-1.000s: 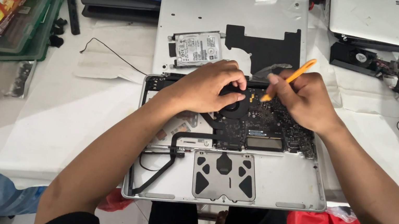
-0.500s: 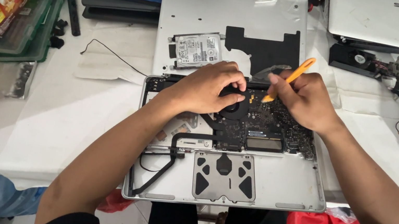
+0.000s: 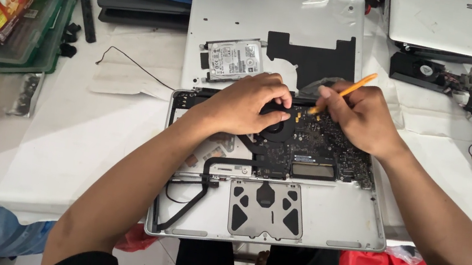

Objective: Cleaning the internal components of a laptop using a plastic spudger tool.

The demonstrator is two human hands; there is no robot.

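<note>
risk lies at the tip of the orange pry tool [image 3: 345, 93], pinched in the right hand [image 3: 354, 116] grip over the logic board [image 3: 314, 150]; a slip could gouge parts. left hand [image 3: 246, 106] grip closes on the fan [image 3: 280, 123] beside it.

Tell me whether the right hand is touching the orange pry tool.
Touching. The head view shows the right hand pinching the orange pry tool between its fingers, tool tip down at the laptop's board.
</note>
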